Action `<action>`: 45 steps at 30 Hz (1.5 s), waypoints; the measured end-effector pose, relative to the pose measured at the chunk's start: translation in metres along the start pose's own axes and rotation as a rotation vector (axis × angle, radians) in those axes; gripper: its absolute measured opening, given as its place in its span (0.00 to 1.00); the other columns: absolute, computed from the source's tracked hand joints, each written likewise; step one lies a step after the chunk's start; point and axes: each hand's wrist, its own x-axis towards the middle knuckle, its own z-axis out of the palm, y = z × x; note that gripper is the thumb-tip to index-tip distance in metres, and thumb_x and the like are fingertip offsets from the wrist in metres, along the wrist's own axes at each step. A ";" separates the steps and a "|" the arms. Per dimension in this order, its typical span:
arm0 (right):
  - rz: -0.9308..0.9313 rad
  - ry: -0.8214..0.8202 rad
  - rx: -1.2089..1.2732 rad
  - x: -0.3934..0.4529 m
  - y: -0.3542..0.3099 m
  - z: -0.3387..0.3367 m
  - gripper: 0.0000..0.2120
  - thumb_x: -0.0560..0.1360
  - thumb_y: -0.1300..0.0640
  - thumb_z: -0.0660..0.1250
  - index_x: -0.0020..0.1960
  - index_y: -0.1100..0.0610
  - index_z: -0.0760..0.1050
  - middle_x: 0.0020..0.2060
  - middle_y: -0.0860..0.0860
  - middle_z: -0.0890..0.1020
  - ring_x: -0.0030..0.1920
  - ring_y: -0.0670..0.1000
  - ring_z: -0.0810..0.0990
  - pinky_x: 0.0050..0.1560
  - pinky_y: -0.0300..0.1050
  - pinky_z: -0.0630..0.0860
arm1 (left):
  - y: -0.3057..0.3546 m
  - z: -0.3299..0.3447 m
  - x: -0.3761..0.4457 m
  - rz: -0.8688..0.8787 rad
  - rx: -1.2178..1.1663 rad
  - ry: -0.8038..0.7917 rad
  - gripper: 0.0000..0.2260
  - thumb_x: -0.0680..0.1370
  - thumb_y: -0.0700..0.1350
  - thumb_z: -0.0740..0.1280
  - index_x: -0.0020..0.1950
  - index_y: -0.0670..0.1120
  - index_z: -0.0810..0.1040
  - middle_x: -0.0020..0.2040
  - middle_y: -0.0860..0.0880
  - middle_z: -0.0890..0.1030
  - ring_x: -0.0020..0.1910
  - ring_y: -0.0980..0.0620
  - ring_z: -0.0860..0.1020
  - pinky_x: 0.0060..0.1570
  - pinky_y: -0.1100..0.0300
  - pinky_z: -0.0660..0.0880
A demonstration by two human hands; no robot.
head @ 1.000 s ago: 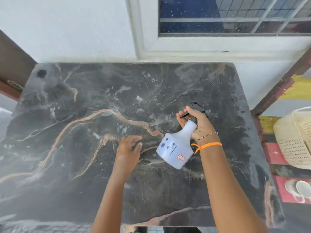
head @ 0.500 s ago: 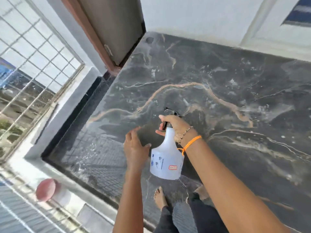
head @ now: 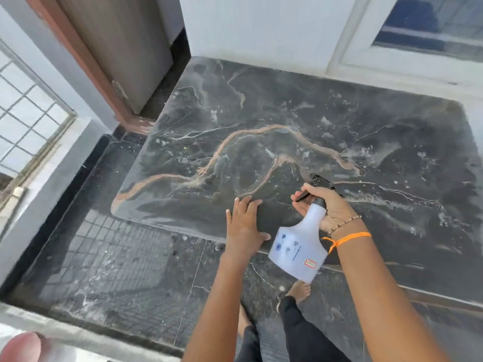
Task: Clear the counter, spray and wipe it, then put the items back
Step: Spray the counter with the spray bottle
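Observation:
A dark marble counter (head: 287, 121) with tan veins and white speckles fills the middle of the view. My right hand (head: 326, 205) grips the neck of a white spray bottle (head: 300, 249) with a black trigger head, held tilted over the counter's front edge. My left hand (head: 244, 226) hovers just left of the bottle, fingers spread, palm down over the front edge. It holds nothing. An orange thread and a bead bracelet circle my right wrist.
A brown-framed door (head: 117, 48) stands at the counter's back left corner. A white wall with a window (head: 431, 24) runs behind. Dark floor tiles (head: 112, 257) lie to the left, with a low ledge and a metal grille (head: 26, 113). My bare feet (head: 299, 290) show below.
The view has swung left, from the counter's right side to its left front corner and the floor. Both hands stayed close together, the bottle still in my right hand.

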 end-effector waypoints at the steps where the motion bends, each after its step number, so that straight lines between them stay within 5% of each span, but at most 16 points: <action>1: -0.019 0.052 0.031 -0.003 -0.005 -0.009 0.12 0.78 0.60 0.61 0.36 0.61 0.72 0.30 0.55 0.76 0.38 0.51 0.77 0.32 0.41 0.81 | 0.008 0.006 0.001 0.040 0.004 -0.029 0.36 0.68 0.44 0.74 0.72 0.50 0.60 0.75 0.50 0.56 0.77 0.47 0.46 0.74 0.46 0.43; 8: -0.050 0.255 0.047 -0.012 -0.022 -0.046 0.14 0.75 0.56 0.66 0.33 0.57 0.69 0.25 0.49 0.71 0.28 0.46 0.69 0.21 0.31 0.71 | 0.039 0.040 -0.010 0.188 0.042 -0.133 0.31 0.74 0.48 0.67 0.74 0.49 0.57 0.76 0.48 0.54 0.77 0.46 0.44 0.73 0.47 0.42; 14: -0.119 0.119 0.268 -0.033 -0.029 -0.099 0.16 0.76 0.59 0.63 0.31 0.61 0.76 0.30 0.54 0.77 0.35 0.50 0.80 0.33 0.39 0.81 | 0.056 0.056 -0.009 0.202 0.074 -0.176 0.38 0.68 0.48 0.73 0.73 0.51 0.57 0.76 0.49 0.52 0.77 0.47 0.43 0.73 0.47 0.40; 18: -0.162 0.191 0.263 -0.051 -0.041 -0.153 0.19 0.77 0.59 0.63 0.28 0.62 0.78 0.29 0.54 0.80 0.39 0.51 0.80 0.35 0.41 0.82 | 0.088 0.079 -0.014 0.246 0.083 -0.217 0.41 0.67 0.46 0.75 0.74 0.51 0.56 0.77 0.50 0.52 0.77 0.48 0.43 0.73 0.49 0.39; 24: -0.173 0.315 0.295 -0.063 -0.087 -0.214 0.12 0.78 0.59 0.61 0.35 0.60 0.70 0.23 0.52 0.76 0.35 0.49 0.74 0.23 0.34 0.75 | 0.144 0.128 -0.030 0.324 0.137 -0.291 0.38 0.70 0.41 0.72 0.74 0.52 0.56 0.76 0.52 0.53 0.77 0.49 0.43 0.73 0.49 0.39; 28: -0.169 0.366 0.245 -0.070 -0.104 -0.244 0.13 0.77 0.59 0.62 0.33 0.58 0.67 0.17 0.49 0.72 0.23 0.46 0.71 0.19 0.32 0.68 | 0.170 0.157 -0.036 0.330 0.212 -0.250 0.38 0.71 0.43 0.72 0.74 0.52 0.55 0.76 0.51 0.54 0.77 0.49 0.43 0.73 0.48 0.37; 34: -0.218 0.350 0.386 -0.102 -0.087 -0.294 0.11 0.77 0.59 0.62 0.36 0.59 0.72 0.27 0.53 0.76 0.38 0.49 0.76 0.23 0.32 0.74 | 0.197 0.176 -0.034 0.299 0.285 -0.226 0.40 0.70 0.46 0.73 0.75 0.51 0.53 0.76 0.51 0.54 0.77 0.49 0.44 0.73 0.46 0.37; 38: -0.205 0.413 0.405 -0.125 -0.061 -0.312 0.10 0.77 0.61 0.63 0.37 0.60 0.74 0.25 0.53 0.81 0.42 0.51 0.78 0.29 0.36 0.79 | 0.200 0.177 -0.033 0.251 0.325 -0.201 0.41 0.68 0.49 0.74 0.74 0.51 0.54 0.76 0.52 0.54 0.77 0.48 0.44 0.72 0.45 0.37; 45: -0.159 0.547 0.396 -0.136 -0.034 -0.307 0.13 0.77 0.60 0.61 0.34 0.58 0.70 0.17 0.50 0.73 0.20 0.46 0.73 0.18 0.31 0.68 | 0.187 0.176 -0.043 0.285 0.306 -0.146 0.37 0.72 0.51 0.71 0.75 0.50 0.54 0.77 0.50 0.54 0.77 0.46 0.44 0.73 0.45 0.39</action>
